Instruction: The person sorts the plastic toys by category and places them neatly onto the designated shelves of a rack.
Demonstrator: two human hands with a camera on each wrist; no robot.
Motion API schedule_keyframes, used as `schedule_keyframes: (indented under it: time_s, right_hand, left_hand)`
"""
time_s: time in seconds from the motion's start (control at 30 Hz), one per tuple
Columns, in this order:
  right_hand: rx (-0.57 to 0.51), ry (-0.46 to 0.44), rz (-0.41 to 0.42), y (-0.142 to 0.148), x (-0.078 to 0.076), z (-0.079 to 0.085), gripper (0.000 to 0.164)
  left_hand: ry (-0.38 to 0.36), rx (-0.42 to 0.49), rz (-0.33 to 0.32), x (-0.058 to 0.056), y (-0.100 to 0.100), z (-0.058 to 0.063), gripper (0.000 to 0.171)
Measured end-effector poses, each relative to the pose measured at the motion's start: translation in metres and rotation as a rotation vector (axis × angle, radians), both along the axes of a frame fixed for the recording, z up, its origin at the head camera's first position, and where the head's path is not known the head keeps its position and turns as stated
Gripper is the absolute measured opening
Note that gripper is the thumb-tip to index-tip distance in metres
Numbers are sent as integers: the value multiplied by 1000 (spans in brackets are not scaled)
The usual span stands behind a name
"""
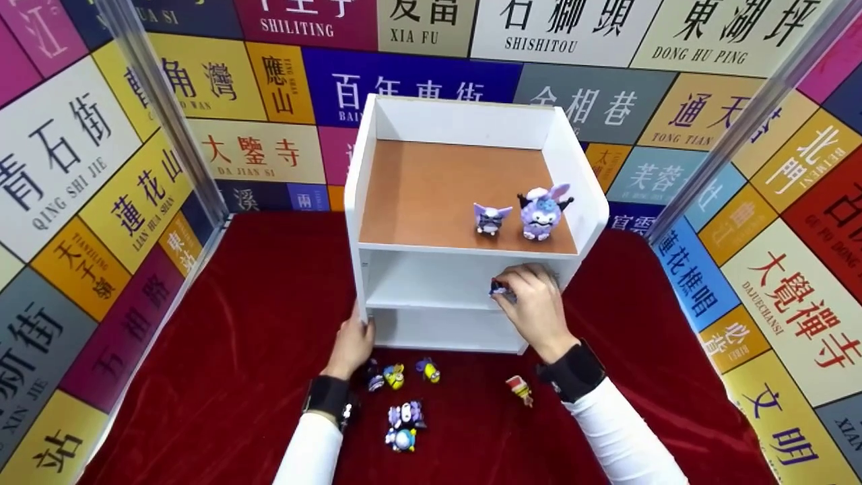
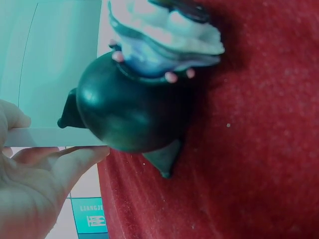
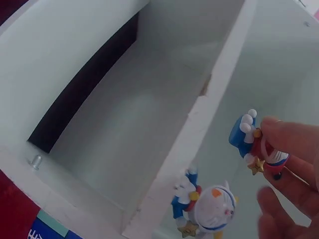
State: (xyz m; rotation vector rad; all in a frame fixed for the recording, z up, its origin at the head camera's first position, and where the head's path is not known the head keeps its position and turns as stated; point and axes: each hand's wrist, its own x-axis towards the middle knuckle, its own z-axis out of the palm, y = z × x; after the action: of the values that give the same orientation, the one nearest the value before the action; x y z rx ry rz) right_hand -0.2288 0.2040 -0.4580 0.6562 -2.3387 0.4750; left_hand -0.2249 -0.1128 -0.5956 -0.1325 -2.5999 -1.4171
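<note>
Currently, your right hand point(image 1: 535, 306) pinches the blue-and-red figurine point(image 3: 242, 137) at the middle compartment point(image 1: 431, 283); your left hand point(image 1: 353, 343) grips the side panel point(image 2: 55, 137). Release upright, clear of the white-headed figurine point(image 3: 214, 209).

A staged booth is suggested by printed wall panels point(image 1: 586, 101) (lettered in Chinese), metal posts point(image 1: 167, 111) and a red cloth point(image 1: 269, 303).

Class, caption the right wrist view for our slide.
Right hand pinching a small blue-and-red figurine at a white rectangular shelf unit.
</note>
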Motion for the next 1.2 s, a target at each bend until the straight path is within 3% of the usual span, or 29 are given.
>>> schedule_keyframes:
  time_s: [0.1, 0.33, 0.7, 1.2]
  right_hand:
    - [19, 16, -21, -2, -3, -3, 23]
    - [31, 17, -37, -5, -6, -8, 23]
    - [56, 23, -24, -8, -10, -9, 21]
    - [82, -15, -39, -7, -11, -12, 28]
  left_hand:
    - [15, -1, 1, 0, 0, -1, 58]
    - [-48, 41, -28, 0, 0, 2, 61]
    - [-2, 0, -4, 0, 0, 0, 56]
    - [-15, -1, 1, 1, -1, 2, 61]
